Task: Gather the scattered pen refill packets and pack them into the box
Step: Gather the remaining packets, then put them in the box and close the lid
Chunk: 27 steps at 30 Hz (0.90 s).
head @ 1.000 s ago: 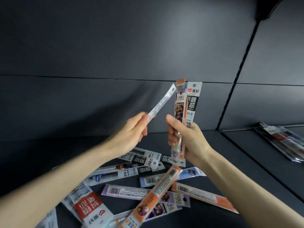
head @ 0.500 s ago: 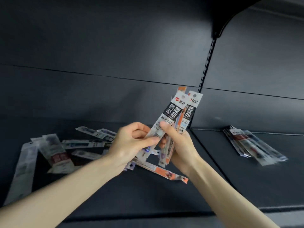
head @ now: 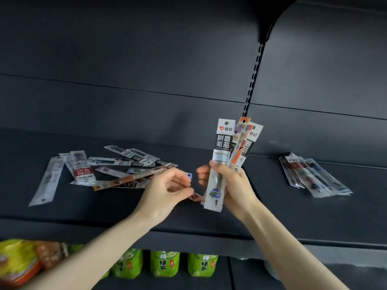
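Your right hand (head: 231, 186) grips an upright fan of long plastic pen refill packets (head: 232, 151); your left hand (head: 167, 192), fingers curled and holding nothing, hovers over scattered packets (head: 117, 170) on the dark shelf (head: 104, 206).

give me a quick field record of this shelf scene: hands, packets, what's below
right hand: shut on an upright fan of white, black and orange pen refill packets
left hand: fingers curled just above the shelf, next to a small packet end; contact unclear
dark shelf: loose pile of refill packets at left
second stack of packets: right bay of the shelf
below the shelf: green tea bottles
box: not in view
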Available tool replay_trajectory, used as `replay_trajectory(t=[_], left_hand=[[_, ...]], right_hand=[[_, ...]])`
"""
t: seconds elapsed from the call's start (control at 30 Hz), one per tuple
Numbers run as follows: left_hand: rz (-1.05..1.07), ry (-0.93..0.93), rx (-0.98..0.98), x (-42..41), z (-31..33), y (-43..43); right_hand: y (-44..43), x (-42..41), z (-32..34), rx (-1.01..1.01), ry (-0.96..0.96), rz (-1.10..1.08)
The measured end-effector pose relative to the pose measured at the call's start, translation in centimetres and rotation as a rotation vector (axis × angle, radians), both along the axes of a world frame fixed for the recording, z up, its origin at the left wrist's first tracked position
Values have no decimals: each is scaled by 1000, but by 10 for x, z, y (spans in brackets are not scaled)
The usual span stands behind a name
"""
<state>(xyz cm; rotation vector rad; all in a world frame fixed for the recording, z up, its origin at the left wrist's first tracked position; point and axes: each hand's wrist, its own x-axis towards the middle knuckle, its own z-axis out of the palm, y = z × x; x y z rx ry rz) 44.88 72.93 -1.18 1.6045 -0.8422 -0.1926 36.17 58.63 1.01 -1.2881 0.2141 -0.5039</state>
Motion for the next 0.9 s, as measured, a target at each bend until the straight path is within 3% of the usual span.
replay_trajectory(t=[0.2, 0.27, 0.37, 0.47, 0.7, 0.9], left_hand=[[9, -476, 516, 33, -11, 2], [-4, -579, 710, 39, -10, -3], [-22, -627, 849, 51, -6, -8], [-38, -637, 860, 61, 1, -14], [-84, -552, 649, 78, -6, -28], [-138, -527, 581, 77, -10, -34]], right_hand=[[-24, 1, -11, -111, -25, -132], [-26, 1, -17, -103, -35, -141], [-26, 0, -19, -126, -43, -125], [-24, 0, -20, -145, -22, -142], [-22, -3, -20, -84, -31, -161], [-22, -2, -20, -86, -29, -160]])
